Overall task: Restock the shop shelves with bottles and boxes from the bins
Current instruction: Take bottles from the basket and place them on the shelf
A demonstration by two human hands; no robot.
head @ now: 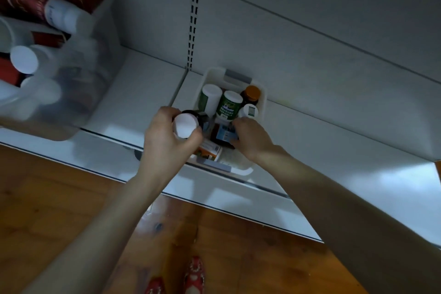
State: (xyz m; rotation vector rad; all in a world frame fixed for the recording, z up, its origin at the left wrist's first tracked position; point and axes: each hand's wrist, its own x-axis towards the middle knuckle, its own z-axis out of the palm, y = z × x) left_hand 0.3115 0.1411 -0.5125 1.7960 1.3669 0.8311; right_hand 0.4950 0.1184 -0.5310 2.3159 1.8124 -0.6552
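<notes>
The left hand is gripping a white-capped bottle and the right hand is pinching a blue-labelled item in the small bin beneath them, so both are best lifting straight up, clearing the upright bottles just beyond the fingers.

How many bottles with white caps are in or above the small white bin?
4: two green-labelled bottles at the back, a small bottle by the right hand, a held bottle in the left hand. More may be hidden below.
</notes>
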